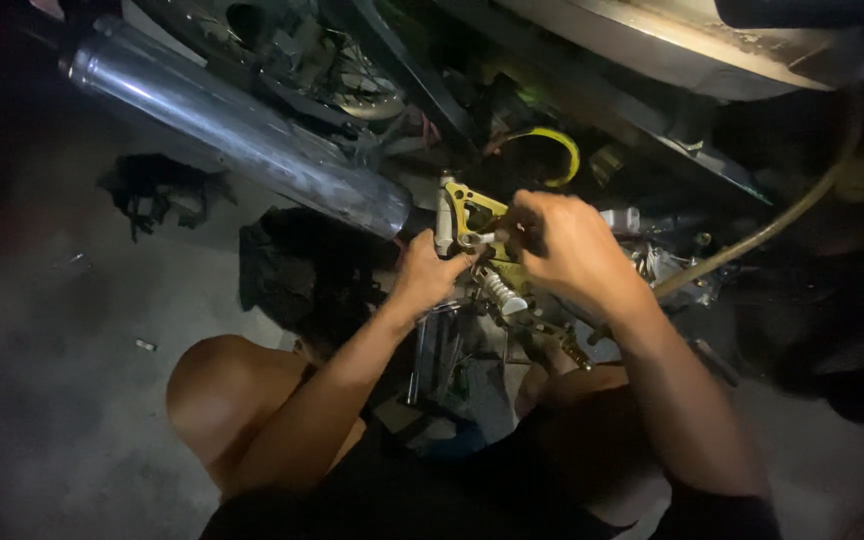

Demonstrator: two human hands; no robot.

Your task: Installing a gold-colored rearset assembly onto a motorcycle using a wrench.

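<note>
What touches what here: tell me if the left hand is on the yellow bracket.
Touching. The head view shows the left hand closed around the lower edge of the yellow bracket, fingers wrapped against it with no gap, beside the chrome exhaust pipe.

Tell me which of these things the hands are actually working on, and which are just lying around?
In hand:
- left hand gripping the gold-coloured metal bracket
- right hand closed at the bracket's small silver fitting
- white coiled spring just below

Lying about:
- long shiny chrome exhaust pipe
- dark crumpled rag on the concrete floor
- small loose bolt
- tan rubber hose
- yellow ring
</note>
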